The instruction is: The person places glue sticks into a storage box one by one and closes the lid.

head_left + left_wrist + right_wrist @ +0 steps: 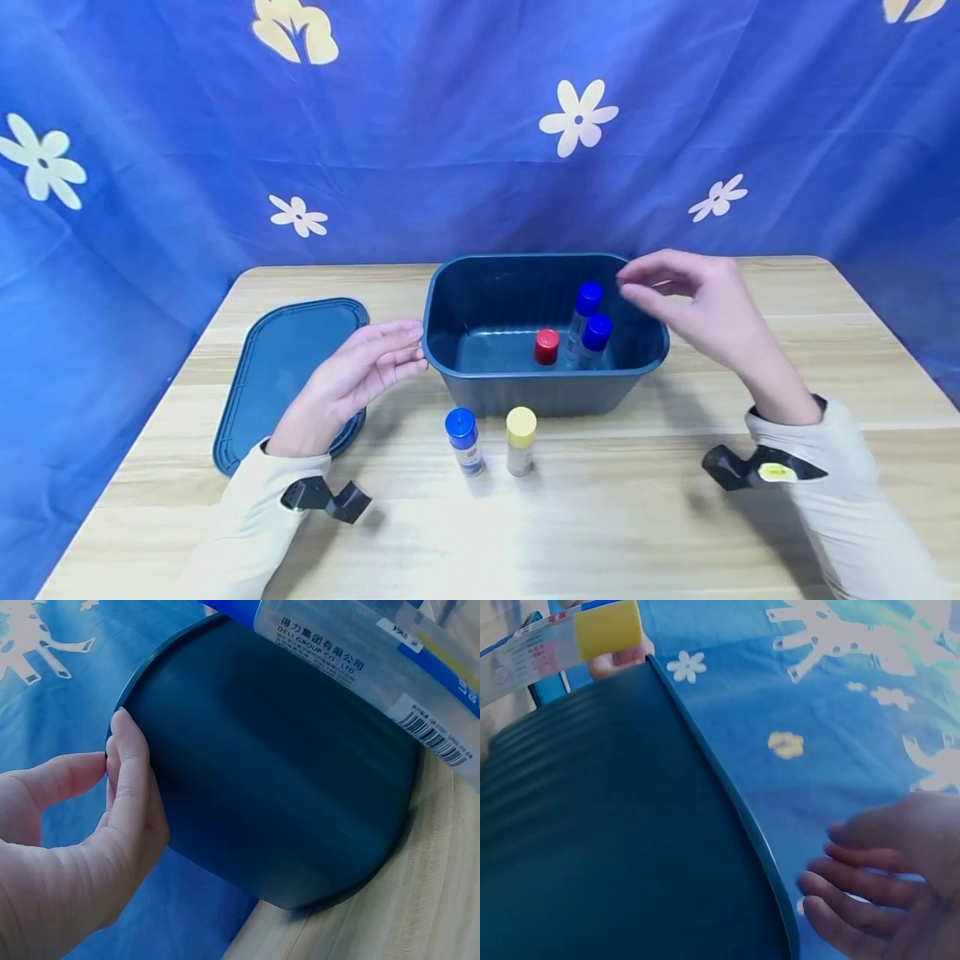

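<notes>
A dark teal plastic bin [540, 392] stands on the table. Inside it are two blue-capped glue sticks [589, 298] upright at the right and a red-capped stick [547, 347], whose body is hidden. My left hand [367, 367] touches the bin's left end at the rim, fingers fairly straight against the outer wall. Above the bin's right end, my right hand [690, 300] hovers with fingers loosely bent and nothing between them; the right wrist view shows it apart from the rim. In front of the bin stand a blue-capped glue stick [465, 442] and a yellow-capped one [521, 442].
A teal lid [292, 358] lies flat on the left of the wooden table [585, 525], partly behind my left hand and wrist. Blue cloth [450, 150] with pale flowers hangs behind the table. A black camera mount sits on each wrist.
</notes>
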